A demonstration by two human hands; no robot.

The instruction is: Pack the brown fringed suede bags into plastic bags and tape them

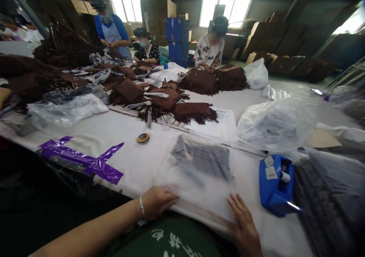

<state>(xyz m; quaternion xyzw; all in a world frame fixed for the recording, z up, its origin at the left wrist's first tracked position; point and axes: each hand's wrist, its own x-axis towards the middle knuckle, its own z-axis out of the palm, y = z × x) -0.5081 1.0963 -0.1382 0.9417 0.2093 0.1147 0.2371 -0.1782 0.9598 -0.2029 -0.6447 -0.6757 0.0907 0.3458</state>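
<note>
A clear plastic bag (pixel 199 173) with a dark grey item inside lies flat on the white table (pixel 134 162) in front of me. My left hand (pixel 156 202) rests on the bag's near left corner, fingers curled over its edge. My right hand (pixel 245 226) lies flat and open at the bag's near right corner, fingers stretched out on the plastic. A bracelet sits on my left wrist.
A blue tape dispenser (pixel 275 186) stands right of the bag. Purple tape strips (pixel 82 160) lie at left, a small round tin (pixel 143 138) beyond. Brown fringed bags (pixel 194 112) and plastic bags (pixel 276 124) cover the table. Three people (pixel 211 46) work at the far side.
</note>
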